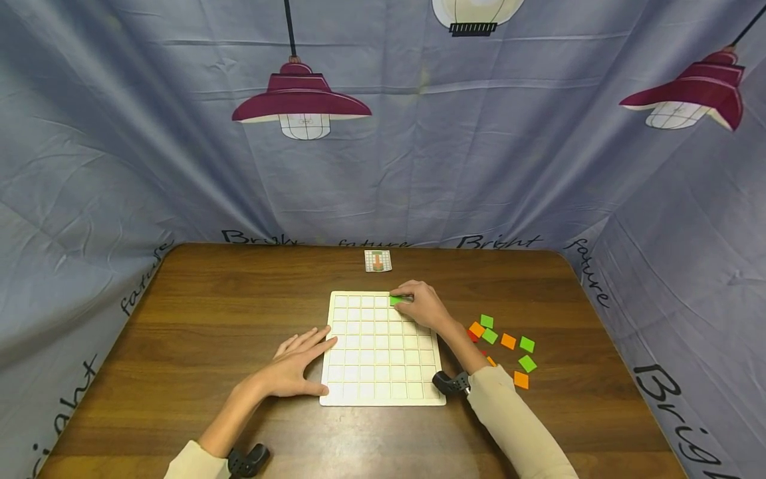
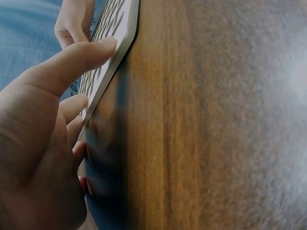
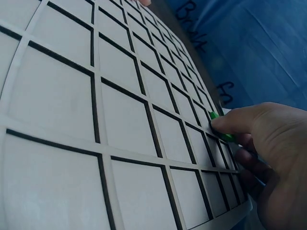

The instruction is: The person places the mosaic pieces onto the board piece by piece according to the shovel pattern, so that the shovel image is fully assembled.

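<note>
A white square board with a raised grid of cells lies on the table. My right hand pinches a green square tile between thumb and fingers over the far row of cells, right of the middle. The right wrist view shows the same tile tilted under the thumb, partly hidden; whether it touches the board, I cannot tell. With fingers spread, my left hand rests against the board's left edge. In the left wrist view its thumb lies on the near corner of the board.
Right of the board, partly behind my right forearm, lie several loose tiles: green, orange and red. A small pattern card lies beyond the board. A patterned curtain borders the wooden table.
</note>
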A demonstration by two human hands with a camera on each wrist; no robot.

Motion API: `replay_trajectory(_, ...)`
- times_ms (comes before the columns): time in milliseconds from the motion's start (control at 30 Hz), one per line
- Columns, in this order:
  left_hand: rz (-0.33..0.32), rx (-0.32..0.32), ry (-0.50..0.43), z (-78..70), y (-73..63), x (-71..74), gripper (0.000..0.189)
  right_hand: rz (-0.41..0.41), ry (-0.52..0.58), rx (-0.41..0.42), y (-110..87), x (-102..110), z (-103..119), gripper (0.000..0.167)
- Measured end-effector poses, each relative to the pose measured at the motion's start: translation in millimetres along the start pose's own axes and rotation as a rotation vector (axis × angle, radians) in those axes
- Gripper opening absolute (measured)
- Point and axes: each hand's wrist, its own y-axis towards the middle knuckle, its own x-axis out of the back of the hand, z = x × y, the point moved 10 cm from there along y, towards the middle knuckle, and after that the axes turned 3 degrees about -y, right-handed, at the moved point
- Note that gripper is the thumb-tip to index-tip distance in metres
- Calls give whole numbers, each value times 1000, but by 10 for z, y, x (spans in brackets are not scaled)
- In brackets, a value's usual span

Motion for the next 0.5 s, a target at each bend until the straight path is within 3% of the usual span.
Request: replay_trajectory(500,3,8,-3,12,5,-4,92,26,29,22,14,-33,-1,28)
